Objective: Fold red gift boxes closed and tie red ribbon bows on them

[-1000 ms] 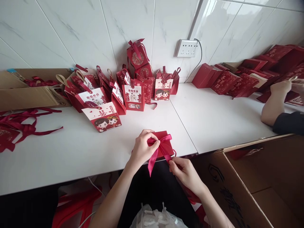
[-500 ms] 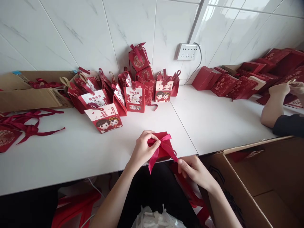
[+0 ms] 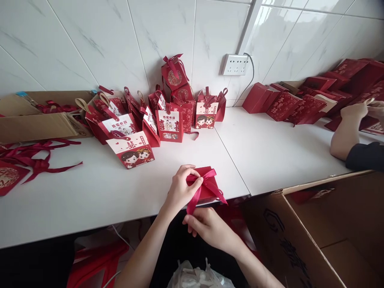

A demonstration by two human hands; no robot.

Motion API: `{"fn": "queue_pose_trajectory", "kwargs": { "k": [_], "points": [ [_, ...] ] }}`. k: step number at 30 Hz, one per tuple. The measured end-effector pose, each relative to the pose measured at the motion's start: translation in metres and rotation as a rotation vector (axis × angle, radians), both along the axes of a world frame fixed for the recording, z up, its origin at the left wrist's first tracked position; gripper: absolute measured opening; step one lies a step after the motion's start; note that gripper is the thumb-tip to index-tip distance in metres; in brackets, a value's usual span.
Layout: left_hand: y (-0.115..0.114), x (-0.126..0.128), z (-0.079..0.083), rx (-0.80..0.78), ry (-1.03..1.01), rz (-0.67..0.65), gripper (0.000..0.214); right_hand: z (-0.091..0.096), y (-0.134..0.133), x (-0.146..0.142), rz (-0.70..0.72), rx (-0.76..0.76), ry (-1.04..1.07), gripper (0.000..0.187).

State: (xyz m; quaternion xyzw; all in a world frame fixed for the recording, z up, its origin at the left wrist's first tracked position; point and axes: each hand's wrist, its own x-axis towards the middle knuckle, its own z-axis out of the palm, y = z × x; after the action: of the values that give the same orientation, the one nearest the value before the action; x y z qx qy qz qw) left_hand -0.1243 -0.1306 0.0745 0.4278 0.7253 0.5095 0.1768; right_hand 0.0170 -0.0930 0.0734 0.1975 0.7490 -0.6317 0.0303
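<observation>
Ribbon of dark red satin crosses the top of a small red box, which sits at the near edge of the white worktop, in the lower centre of the frame. The left hand pinches the crossing between thumb and forefinger on top of the box. The right hand, just below the worktop's edge, curls its fingers at the end of the hanging tail. Whether it actually grips the tail cannot be told. For a neat tie, the pinch needs to press firmly on the crossing while 1 tail is drawn flat and untwisted. That way the 2 ends match and the box does not slide off the edge.
</observation>
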Motion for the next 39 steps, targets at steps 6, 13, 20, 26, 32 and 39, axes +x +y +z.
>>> {"fn": "queue_pose_trajectory", "kwargs": {
  "k": [6,13,20,26,32,39],
  "points": [
    [-0.009,-0.014,0.0,-0.059,-0.153,0.286,0.025,0.034,0.064,0.04,0.007,-0.131,-0.108,0.054],
    [-0.01,-0.011,0.007,-0.23,-0.15,0.18,0.042,0.007,0.098,-0.006,-0.5,0.207,0.011,0.047],
    [-0.013,0.001,-0.002,-0.125,-0.176,0.212,0.038,-0.007,0.077,-0.022,-0.562,0.116,0.169,0.046],
    [-0.009,0.006,-0.013,-0.058,-0.144,0.245,0.035,-0.014,0.077,-0.019,-0.562,-0.062,0.265,0.047],
    [-0.006,0.008,-0.016,-0.018,-0.133,0.247,0.033,-0.019,0.074,-0.015,-0.585,-0.133,0.326,0.044],
    [-0.013,0.002,-0.006,-0.071,-0.153,0.213,0.03,-0.016,0.083,0.009,-0.58,0.0,0.338,0.037]
  ]
}}
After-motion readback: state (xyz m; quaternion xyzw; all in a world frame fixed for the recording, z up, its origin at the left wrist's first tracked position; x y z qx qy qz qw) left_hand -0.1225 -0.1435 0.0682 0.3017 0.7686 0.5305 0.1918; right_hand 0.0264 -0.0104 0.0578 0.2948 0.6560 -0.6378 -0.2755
